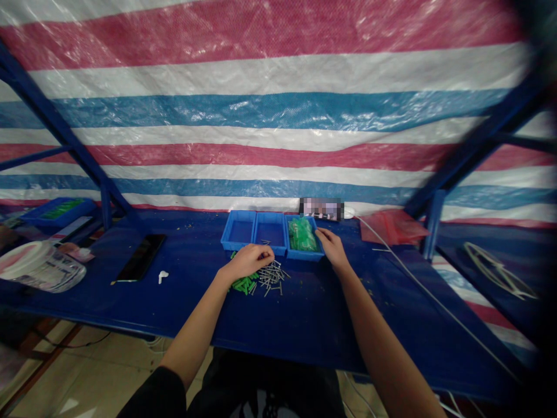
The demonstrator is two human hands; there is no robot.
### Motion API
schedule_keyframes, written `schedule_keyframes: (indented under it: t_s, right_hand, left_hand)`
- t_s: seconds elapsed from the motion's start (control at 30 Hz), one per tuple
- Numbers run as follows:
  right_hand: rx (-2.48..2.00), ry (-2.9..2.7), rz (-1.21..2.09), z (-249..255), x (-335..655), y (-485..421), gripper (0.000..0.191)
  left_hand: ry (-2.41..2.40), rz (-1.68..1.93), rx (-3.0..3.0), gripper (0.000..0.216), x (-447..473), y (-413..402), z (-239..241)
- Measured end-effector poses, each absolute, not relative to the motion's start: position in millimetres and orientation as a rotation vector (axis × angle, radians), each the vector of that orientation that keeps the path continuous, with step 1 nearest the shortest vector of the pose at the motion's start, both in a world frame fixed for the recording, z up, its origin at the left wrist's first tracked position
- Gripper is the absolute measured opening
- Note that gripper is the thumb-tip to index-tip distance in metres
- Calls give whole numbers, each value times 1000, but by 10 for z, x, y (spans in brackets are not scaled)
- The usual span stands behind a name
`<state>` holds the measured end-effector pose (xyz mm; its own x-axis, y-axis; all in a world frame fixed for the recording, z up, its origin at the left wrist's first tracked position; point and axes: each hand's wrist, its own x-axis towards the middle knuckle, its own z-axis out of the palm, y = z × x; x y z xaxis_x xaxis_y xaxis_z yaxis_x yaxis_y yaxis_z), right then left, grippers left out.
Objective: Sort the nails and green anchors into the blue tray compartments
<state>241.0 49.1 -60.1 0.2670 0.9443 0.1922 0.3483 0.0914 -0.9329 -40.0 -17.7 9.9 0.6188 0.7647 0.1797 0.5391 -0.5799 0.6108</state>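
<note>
L hand (248, 261) is over a loose pile of nails (272, 277), fingers curled down on top of it, right beside a 2nd pile of green plastic plugs (243, 284); these look like wall plugs, but too small to be sure, and the nails could be screws. Can't tell if L hand is gripping anything, since the fingers hide what's under them. R hand (331, 247) is at the near rim of the R-most of 3 blue bins (270, 248), fingers loose and extended, nothing visibly held, tips just beside a clear bag of green parts (302, 235) that fills most of that bin. Other 2 bins look bare inside. Both piles lie on the blue table (191, 307), just in front of the bins, each w/ too many pieces to count exactly, roughly dozens. Also on table: 1 black phone (140, 257), 1 small white bit (162, 277), 1 clear plastic tub (41, 267), 1 blue tray (30, 219) w/ green stuff in it, 1 red plastic bag (391, 226), 1 white cable (435, 290). Behind: striped tarp (261, 116), blue steel frame (56, 116) on both sides.
</note>
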Motion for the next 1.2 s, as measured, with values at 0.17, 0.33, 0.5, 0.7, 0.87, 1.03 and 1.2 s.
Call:
schedule_keyframes:
  t_s: [0.17, 0.33, 0.5, 0.7, 0.87, 1.03, 1.2]
  right_hand:
    - [-1449, -1272, 703, -594, 2402, 484, 41]
    - [-1455, -1276, 697, -599, 2404, 488, 40]
    - [-1445, -1279, 692, -620, 2409, 503, 42]
    - [-1453, -1286, 681, -631, 2420, 506, 41]
    - [-1475, -1289, 678, -643, 2430, 512, 42]
    - [-1473, -1301, 671, -655, 2437, 523, 42]
    - [-1483, -1286, 667, -648, 2430, 523, 42]
  left_hand:
    - [1048, 794, 2158, 21, -381, -155, 122]
    - [1021, 1017, 1815, 23, -348, -115, 105]
    - [927, 1208, 1427, 27, -320, -81, 113]
    - [894, 1327, 1183, 28, -345, -80, 160]
    - [882, 1325, 1169, 29, -356, -68, 141]
    - [953, 1281, 1210, 28, -340, -65, 119]
    - [1035, 1218, 1336, 27, -329, -41, 46]
